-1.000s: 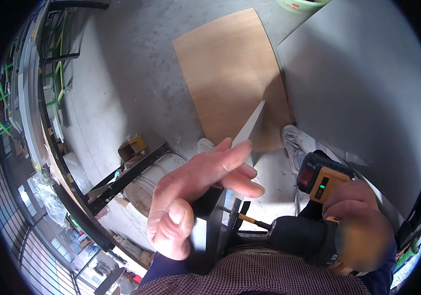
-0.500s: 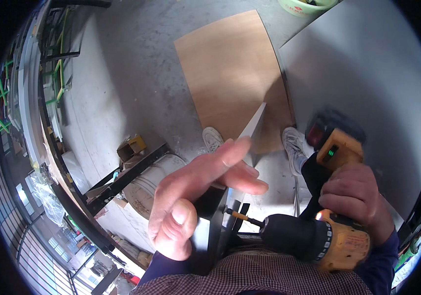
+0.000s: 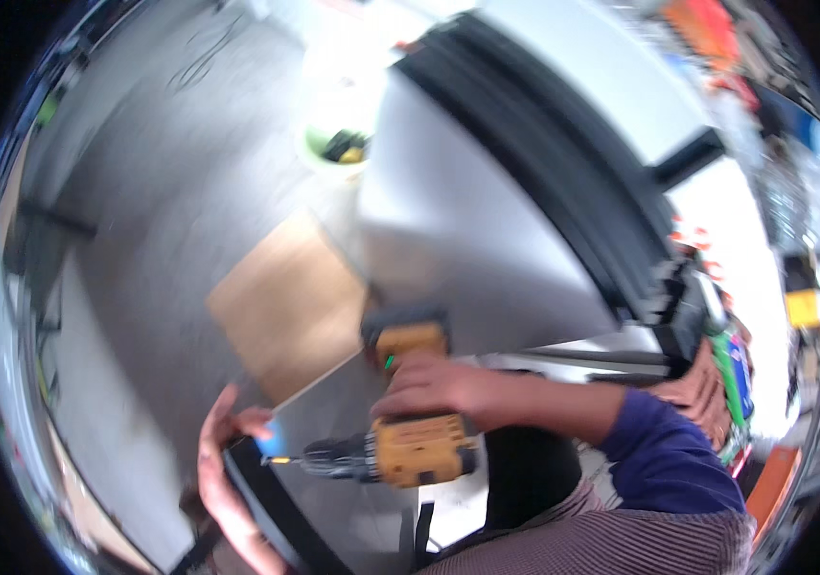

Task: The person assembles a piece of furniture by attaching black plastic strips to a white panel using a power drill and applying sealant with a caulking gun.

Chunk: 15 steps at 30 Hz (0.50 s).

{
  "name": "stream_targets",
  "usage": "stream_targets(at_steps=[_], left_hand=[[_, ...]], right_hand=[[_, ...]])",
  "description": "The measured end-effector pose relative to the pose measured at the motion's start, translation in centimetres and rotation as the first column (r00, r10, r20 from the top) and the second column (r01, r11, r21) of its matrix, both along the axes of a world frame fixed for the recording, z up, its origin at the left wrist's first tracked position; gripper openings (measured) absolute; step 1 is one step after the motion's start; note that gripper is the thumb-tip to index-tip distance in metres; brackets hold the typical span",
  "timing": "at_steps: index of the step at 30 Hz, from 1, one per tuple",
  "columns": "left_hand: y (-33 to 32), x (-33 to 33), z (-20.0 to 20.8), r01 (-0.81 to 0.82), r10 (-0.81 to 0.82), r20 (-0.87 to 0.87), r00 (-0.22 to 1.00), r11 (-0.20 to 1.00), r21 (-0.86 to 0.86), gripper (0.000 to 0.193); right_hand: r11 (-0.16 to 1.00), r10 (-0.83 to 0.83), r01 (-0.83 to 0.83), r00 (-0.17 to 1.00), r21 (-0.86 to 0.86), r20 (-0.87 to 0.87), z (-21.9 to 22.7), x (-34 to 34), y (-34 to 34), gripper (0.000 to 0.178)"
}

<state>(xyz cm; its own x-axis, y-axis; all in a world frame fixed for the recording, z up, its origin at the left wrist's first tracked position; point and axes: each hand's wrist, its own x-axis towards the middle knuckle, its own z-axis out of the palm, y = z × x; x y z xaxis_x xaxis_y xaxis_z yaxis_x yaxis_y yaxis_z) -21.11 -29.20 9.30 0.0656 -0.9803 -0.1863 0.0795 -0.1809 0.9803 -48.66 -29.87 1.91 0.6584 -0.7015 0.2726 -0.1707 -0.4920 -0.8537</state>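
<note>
In my right hand [image 3: 419, 388] is a yellow-and-black cordless drill [image 3: 424, 450], held by its handle, with its battery end pointing away from me. Its thin bit [image 3: 280, 460] points left, at the upper end of a black metal bar [image 3: 280, 508]. Whether the bit touches the bar is too blurred to tell. My left hand [image 3: 218, 465] curls round the bar's upper end from the left, its fingertips showing beyond it. A grey flat panel [image 3: 333, 412] shows behind the drill.
A brown board [image 3: 290, 297] lies on the grey floor ahead. A large grey sheet surface [image 3: 486, 259] is to the right, with long black profiles [image 3: 534, 144] along it. A pale green tub [image 3: 319, 144] stands farther off. Shelved goods [image 3: 793, 230] line the far right.
My view has swung to the right, bringing the black profiles and shelved goods into sight. The drill stays in my right hand, and my left hand remains at the bar's end.
</note>
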Motion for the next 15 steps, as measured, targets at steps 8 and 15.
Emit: stream_targets(at_steps=[8, 15], left_hand=[[0.0, 0.2, 0.3, 0.107, -0.108, 0.077, 0.991, 0.994, 0.016, 0.071], [0.2, 1.5, -0.2, 0.137, -0.135, 0.136, 0.981, 0.991, -0.003, 0.06]], right_hand=[[0.755, -0.378, 0.196, 0.91, 0.626, 0.171, 5.5, -2.1, 10.3, 0.053], [0.745, -0.667, 0.548, 0.602, 0.381, 0.438, 18.2, -9.3, 11.9, 0.043]])
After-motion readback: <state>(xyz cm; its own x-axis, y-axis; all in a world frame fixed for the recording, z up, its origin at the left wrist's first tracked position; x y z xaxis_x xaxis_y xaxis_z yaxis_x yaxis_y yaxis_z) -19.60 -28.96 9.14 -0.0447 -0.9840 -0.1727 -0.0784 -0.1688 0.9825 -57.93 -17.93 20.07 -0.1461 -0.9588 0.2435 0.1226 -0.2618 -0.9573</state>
